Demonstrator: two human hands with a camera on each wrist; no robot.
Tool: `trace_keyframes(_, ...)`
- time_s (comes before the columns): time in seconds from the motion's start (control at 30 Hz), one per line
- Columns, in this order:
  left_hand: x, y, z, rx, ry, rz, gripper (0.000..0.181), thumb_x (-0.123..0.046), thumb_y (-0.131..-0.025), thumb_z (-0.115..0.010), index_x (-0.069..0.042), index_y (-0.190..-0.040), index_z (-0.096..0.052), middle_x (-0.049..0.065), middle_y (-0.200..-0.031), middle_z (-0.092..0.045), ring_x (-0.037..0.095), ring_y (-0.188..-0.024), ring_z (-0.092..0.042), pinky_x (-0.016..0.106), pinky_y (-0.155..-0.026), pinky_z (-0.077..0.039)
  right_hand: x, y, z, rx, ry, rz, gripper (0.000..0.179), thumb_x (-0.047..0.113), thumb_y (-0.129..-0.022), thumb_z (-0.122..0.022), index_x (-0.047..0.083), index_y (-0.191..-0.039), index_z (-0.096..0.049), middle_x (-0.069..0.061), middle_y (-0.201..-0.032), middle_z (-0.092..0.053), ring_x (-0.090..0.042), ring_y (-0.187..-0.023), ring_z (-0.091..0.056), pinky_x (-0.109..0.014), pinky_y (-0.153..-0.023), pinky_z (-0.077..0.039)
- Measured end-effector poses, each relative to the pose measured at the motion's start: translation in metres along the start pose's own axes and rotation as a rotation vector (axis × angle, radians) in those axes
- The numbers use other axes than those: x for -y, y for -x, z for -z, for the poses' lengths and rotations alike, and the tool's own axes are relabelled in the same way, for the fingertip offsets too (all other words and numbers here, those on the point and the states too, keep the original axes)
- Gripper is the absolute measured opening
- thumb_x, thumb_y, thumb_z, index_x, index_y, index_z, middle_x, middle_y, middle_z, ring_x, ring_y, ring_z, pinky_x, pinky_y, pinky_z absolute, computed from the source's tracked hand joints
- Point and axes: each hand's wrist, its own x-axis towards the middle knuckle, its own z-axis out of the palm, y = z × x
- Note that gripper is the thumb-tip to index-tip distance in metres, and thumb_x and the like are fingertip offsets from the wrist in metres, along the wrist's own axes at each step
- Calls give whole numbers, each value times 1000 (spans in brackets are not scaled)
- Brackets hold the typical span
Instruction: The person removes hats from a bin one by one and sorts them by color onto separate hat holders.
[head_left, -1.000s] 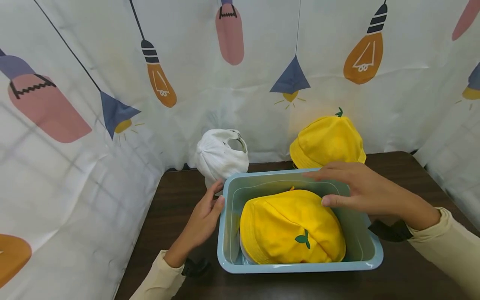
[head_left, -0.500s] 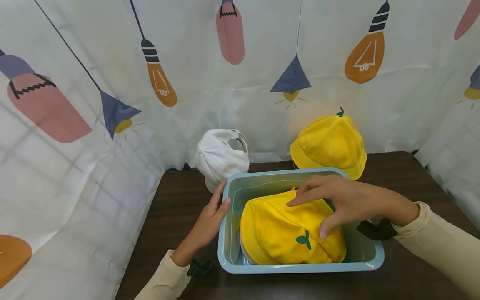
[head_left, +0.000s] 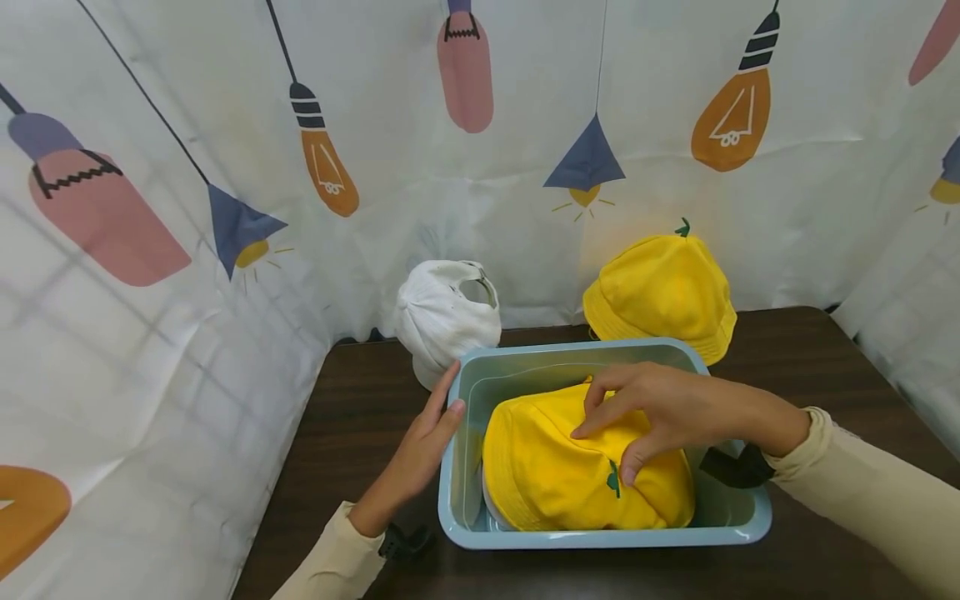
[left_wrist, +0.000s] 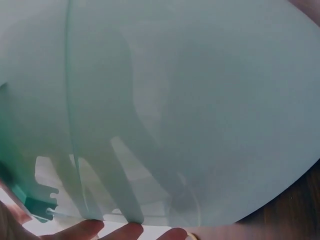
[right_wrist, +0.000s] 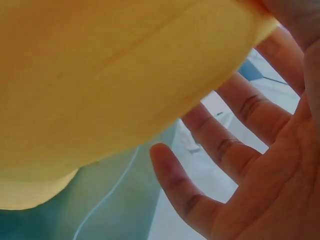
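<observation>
A yellow bucket hat (head_left: 540, 467) with a green leaf sprout lies in a light blue plastic bin (head_left: 600, 540). My right hand (head_left: 675, 408) is over the bin, with curved fingers and thumb on the crown, gathering the cloth beside the sprout. In the right wrist view the hat (right_wrist: 100, 85) fills the upper left, and the little finger stands apart from it. My left hand (head_left: 416, 450) rests with extended fingers along the bin's left side. Its fingertips (left_wrist: 127, 231) show at the bottom of the left wrist view, beside the bin wall (left_wrist: 225, 125).
Behind the bin's left corner sits a white baseball cap (head_left: 446, 317). Another yellow bucket hat (head_left: 663, 292) stands behind its right side. All rest on a dark wooden table (head_left: 352, 417), backed by a white curtain (head_left: 420, 192) printed with lamps.
My right hand has come left and down from above the bin's right side onto the hat's crown, and the sprout now looks folded. My left hand stays at the bin's left side.
</observation>
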Motion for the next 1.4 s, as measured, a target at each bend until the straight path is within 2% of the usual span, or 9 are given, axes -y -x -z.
trace_keyframes(0.2,1,0,-1,0,12,8,57,-36,-113,-34,-36,-164,-9,4,-171,-19,41,-142,-44,62,-107,-47,-4,1,-7,-34,9,35,48,44,-85,-74,25,-129,-73,12,-106,-62,-2,-92,-54,-19,-77,-49)
trace_keyframes(0.37,2,0,-1,-4,12,18,57,-38,-112,-35,-39,-164,-10,1,-171,-20,39,-144,-43,61,-108,-47,-7,2,-9,-73,-20,63,40,36,-85,-75,24,-124,-76,14,-105,-63,-1,-86,-51,-13,-69,-44)
trace_keyframes(0.53,1,-2,-2,-9,15,29,57,-40,-112,-36,-41,-163,-11,-4,-170,-20,36,-144,-43,60,-108,-46,-11,4,-11,-92,-66,51,38,31,-84,-77,23,-122,-77,13,-104,-65,-1,-86,-53,-12,-67,-43)
trace_keyframes(0.87,1,-3,-2,-7,4,5,57,-38,-112,-35,-37,-164,-10,0,-171,-18,38,-147,-39,64,-111,-42,-14,7,-11,-120,-154,-26,28,27,-87,-79,22,-115,-80,11,-103,-68,-3,-91,-58,-18,-72,-51)
trace_keyframes(1.07,1,-8,-4,3,10,-18,57,-37,-113,-34,-36,-164,-9,0,-171,-17,37,-149,-36,63,-112,-41,-12,10,-7,-152,-148,-49,28,25,-86,-81,22,-113,-80,11,-104,-70,-3,-90,-59,-17,-68,-50)
trace_keyframes(1.2,2,-5,-3,-17,1,1,57,-37,-112,-34,-37,-164,-10,1,-171,-18,39,-147,-39,63,-109,-44,-12,9,-7,-178,-138,-60,26,23,-86,-81,22,-112,-81,10,-105,-70,-3,-90,-60,-16,-64,-50)
trace_keyframes(1.4,2,-3,-1,-9,0,8,58,-36,-113,-34,-36,-164,-9,3,-172,-16,43,-146,-40,61,-105,-48,-10,7,-2,-235,-141,-59,22,17,-85,-81,21,-106,-82,5,-105,-71,-4,-87,-62,-17,-64,-51)
